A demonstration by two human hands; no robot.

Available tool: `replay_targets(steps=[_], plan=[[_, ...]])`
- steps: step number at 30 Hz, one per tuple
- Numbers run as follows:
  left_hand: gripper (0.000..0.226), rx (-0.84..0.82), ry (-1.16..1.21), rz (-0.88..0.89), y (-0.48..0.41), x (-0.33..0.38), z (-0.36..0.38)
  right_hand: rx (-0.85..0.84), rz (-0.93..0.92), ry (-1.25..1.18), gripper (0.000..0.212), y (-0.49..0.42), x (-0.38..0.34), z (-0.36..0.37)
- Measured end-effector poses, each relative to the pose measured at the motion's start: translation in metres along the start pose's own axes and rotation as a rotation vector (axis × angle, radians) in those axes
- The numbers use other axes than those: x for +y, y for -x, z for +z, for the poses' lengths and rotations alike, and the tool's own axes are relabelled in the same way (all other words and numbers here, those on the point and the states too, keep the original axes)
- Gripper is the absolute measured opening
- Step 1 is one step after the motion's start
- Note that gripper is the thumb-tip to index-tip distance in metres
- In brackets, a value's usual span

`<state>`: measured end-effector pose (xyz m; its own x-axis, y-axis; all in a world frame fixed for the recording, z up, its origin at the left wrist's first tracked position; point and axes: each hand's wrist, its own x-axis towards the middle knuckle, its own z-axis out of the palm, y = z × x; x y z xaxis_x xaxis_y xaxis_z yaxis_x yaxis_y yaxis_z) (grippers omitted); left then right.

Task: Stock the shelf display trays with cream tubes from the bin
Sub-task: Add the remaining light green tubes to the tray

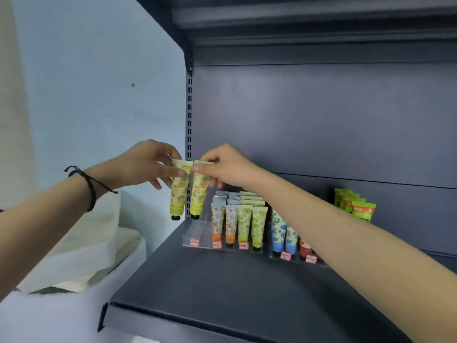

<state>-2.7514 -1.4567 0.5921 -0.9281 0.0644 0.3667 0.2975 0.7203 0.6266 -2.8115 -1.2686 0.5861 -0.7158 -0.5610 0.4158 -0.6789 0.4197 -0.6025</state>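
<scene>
Head view: over the dark shelf (pixel 222 280), the left hand (pixel 146 164) pinches a yellow tube (pixel 179 191) and the right hand (pixel 222 167) pinches a second yellow tube (pixel 199 194), caps down, above the clear tray (pixel 195 231); orange and green tubes (pixel 238 224) stand beyond.

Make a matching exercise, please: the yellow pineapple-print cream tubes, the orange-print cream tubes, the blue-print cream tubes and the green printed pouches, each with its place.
1. yellow pineapple-print cream tubes
2. orange-print cream tubes
3. blue-print cream tubes
4. green printed pouches

a. behind the right forearm
b. farthest right
c. held by left hand and right hand
d. clear acrylic tray, beside empty lanes

Pairs: 1-c, 2-d, 3-a, 4-b
</scene>
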Motion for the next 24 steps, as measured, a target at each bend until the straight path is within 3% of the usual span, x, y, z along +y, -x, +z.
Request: replay_targets(steps=[5, 10, 17, 20, 24], plan=[[0.008, 0.064, 0.01, -0.07, -0.065, -0.044, 0.014, 0.018, 0.02, 0.109, 0.026, -0.065, 0.043, -0.005], [0.008, 0.059, 0.086, -0.15, -0.119, -0.086, 0.044, -0.182, 0.088, 0.244, 0.027, -0.114, 0.086, 0.007], [0.008, -0.007, 0.017, -0.215, -0.153, -0.109, 0.076, -0.255, 0.065, 0.421, 0.035, -0.139, 0.126, 0.019], [0.011, -0.016, 0.016, -0.241, -0.159, -0.12, 0.087, -0.285, 0.058, 0.463, 0.018, -0.144, 0.14, 0.026], [0.01, -0.008, 0.024, -0.238, -0.169, -0.125, 0.088, -0.3, 0.027, 0.489, 0.021, -0.148, 0.143, 0.026]])
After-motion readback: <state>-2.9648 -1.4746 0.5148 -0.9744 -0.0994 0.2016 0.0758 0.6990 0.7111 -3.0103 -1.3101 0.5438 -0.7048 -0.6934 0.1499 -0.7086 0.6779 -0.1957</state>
